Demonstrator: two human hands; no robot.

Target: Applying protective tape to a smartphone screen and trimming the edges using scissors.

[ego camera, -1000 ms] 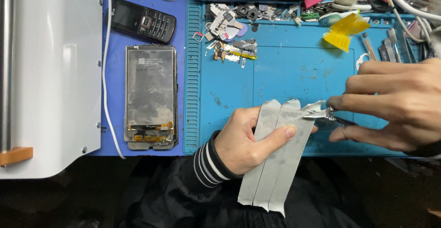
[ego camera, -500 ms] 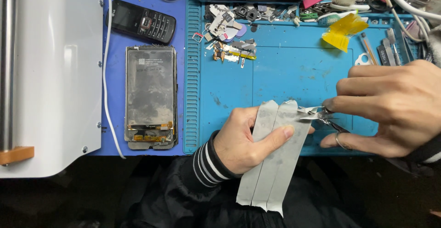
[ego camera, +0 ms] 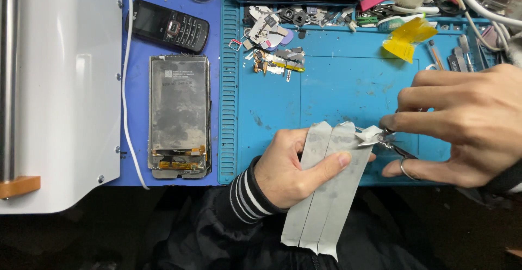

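The strip (ego camera: 326, 188) at near centre is showing grey. The cuff (ego camera: 246, 194) on the left is showing black and white stripes. The mat (ego camera: 337, 85) is showing blue. The film scrap (ego camera: 405, 37) at far right is showing yellow. The phone (ego camera: 169, 26) at far left is showing black.

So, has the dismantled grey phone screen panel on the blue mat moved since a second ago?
No. The grey screen panel lies in the same spot, beside the blue mat's ridged edge and below the black keypad phone.

Grey adhesive strips (ego camera: 326, 188), side by side on one sheet, were held tilted above the mat's near edge; tweezers (ego camera: 387, 139) pinched a peeled white corner.
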